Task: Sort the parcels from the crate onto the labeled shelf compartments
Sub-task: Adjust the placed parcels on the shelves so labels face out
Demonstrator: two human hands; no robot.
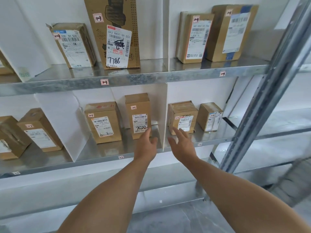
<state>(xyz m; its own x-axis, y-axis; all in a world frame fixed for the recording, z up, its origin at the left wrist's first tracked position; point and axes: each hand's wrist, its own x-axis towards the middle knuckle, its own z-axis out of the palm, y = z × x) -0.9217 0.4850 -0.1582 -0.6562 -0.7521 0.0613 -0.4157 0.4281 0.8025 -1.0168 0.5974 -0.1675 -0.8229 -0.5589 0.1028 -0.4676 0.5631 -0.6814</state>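
Parcel 7022 (pixel 138 115) near lower shelf (pixel 101 159) front edge meets spread left hand (pixel 148 143) fingertips; right hand (pixel 182 143), spread and empty, hovers across white divider (pixel 164 115).

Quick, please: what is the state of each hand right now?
Left hand: open, holding nothing, fingertips at the parcel marked 7022.
Right hand: open, holding nothing.
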